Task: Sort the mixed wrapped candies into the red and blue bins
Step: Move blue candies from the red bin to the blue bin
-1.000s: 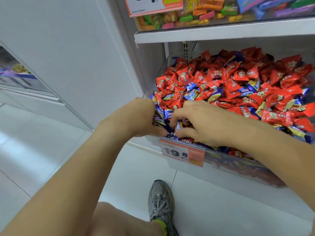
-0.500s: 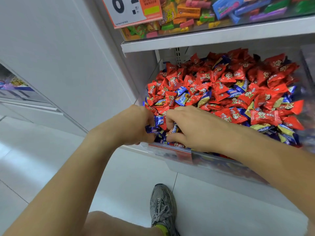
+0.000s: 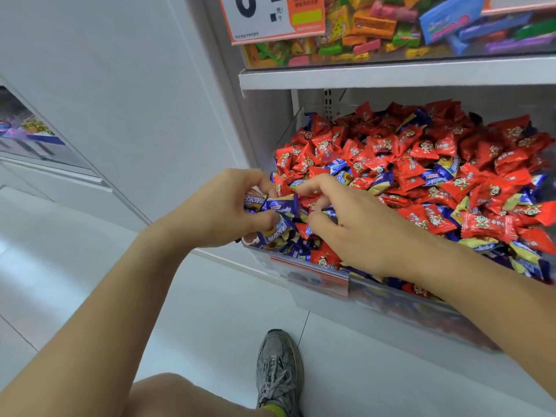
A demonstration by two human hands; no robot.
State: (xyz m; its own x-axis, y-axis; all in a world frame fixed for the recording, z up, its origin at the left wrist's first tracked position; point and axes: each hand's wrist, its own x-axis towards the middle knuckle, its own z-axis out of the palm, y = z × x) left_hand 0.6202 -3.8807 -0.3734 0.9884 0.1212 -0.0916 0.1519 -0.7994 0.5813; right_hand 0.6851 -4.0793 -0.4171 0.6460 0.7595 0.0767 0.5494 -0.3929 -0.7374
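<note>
Mid-pick at the bin (image 3: 304,266) front-left corner — left hand (image 3: 222,210) clutching blue candies (image 3: 278,207), right hand (image 3: 349,224) curled, pinching among reds (image 3: 421,164). Next, probably: carrying the blues off; no separate blue bin visible.

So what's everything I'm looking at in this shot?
red wrapped candies: too many to count, red, heaped in the lower bin
blue wrapped candies: many, blue and yellow, mixed through the heap
clear bin: one, transparent, lower shelf
assorted sweets: many, multicoloured, upper bin
price sign: one, white and orange, on the upper bin
sneaker: one, grey, on the floor
left hand: holds several blue candies at the bin's front corner
right hand: fingers curled into the candies
</note>
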